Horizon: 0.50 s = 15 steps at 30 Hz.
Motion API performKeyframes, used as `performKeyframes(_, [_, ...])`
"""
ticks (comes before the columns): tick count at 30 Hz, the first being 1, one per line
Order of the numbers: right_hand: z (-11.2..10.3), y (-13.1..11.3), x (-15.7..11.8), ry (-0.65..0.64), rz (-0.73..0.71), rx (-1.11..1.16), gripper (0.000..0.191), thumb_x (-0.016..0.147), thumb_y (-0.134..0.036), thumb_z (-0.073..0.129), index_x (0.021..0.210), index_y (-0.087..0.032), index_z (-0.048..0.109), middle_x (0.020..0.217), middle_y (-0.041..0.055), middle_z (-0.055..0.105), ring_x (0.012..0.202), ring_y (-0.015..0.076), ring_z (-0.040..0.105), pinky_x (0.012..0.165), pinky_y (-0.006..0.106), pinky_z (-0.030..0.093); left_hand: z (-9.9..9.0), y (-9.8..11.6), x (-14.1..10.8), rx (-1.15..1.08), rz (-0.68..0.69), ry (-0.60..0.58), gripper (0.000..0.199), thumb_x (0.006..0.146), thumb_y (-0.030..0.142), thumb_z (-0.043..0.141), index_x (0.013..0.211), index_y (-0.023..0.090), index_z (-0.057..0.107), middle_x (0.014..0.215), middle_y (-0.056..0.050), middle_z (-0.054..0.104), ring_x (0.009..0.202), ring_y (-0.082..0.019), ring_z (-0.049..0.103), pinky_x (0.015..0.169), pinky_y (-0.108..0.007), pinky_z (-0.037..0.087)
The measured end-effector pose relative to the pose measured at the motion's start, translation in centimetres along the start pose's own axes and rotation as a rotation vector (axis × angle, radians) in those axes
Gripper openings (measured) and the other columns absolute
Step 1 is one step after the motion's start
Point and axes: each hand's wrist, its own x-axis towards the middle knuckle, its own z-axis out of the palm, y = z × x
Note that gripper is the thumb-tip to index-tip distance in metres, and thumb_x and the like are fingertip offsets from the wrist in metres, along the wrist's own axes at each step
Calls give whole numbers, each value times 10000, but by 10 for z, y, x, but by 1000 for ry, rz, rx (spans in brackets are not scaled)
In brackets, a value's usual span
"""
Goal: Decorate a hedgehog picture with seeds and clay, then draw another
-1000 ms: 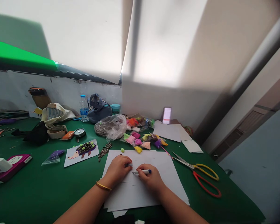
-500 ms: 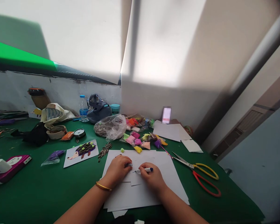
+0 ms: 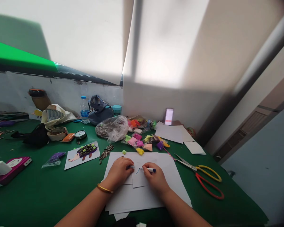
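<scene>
My right hand (image 3: 156,178) grips a white marker (image 3: 150,170) with a dark blue end, its tip on a small sheet of white paper (image 3: 140,183). A short curved blue line shows on that sheet beside the tip. My left hand (image 3: 120,170) rests at the sheet's left side, fingers curled, with a small bluish-grey thing (image 3: 132,166) at the fingertips that I cannot make out. Larger white sheets (image 3: 137,201) lie stacked beneath both hands. Just beyond them are a pale green clay ball (image 3: 124,152) and a pile of striped seeds (image 3: 106,153).
Large scissors (image 3: 196,170) with yellow and red handles lie open at the right. Bags of coloured clay (image 3: 137,142) sit at the back. A hedgehog picture (image 3: 82,155) lies left, near a purple clay packet (image 3: 54,159). A water bottle (image 3: 84,110) stands by the wall.
The marker tip has moved slightly up and to the right with my right hand, and the blue line has become longer. My left hand stays in place.
</scene>
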Motion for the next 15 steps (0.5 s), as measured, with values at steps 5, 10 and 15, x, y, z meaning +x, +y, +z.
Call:
performKeyframes(5, [0, 1, 0, 5, -13, 7, 231, 886, -331, 519, 856, -204, 710, 906, 58, 719, 893, 226, 646, 824, 311, 467, 0, 0, 0, 1, -2, -5, 141, 787, 216, 717, 923, 231, 754, 1025, -32, 749, 1011, -233, 617, 932, -346, 421])
performKeyframes(10, [-1, 2, 0, 9, -2, 42, 245, 886, -361, 530, 867, -198, 712, 917, 65, 721, 895, 232, 649, 819, 314, 473, 1, -1, 0, -4, 1, 9, 138, 784, 212, 719, 915, 239, 753, 1025, -32, 750, 1009, -235, 621, 923, -344, 423])
performKeyframes(15, [-3, 1, -3, -46, -8, 113, 259, 890, -367, 529, 807, -200, 709, 821, 42, 719, 812, 205, 652, 751, 281, 475, 1, -1, 0, -2, -1, 4, 147, 775, 191, 721, 911, 237, 754, 1028, -28, 751, 1013, -233, 620, 924, -341, 424])
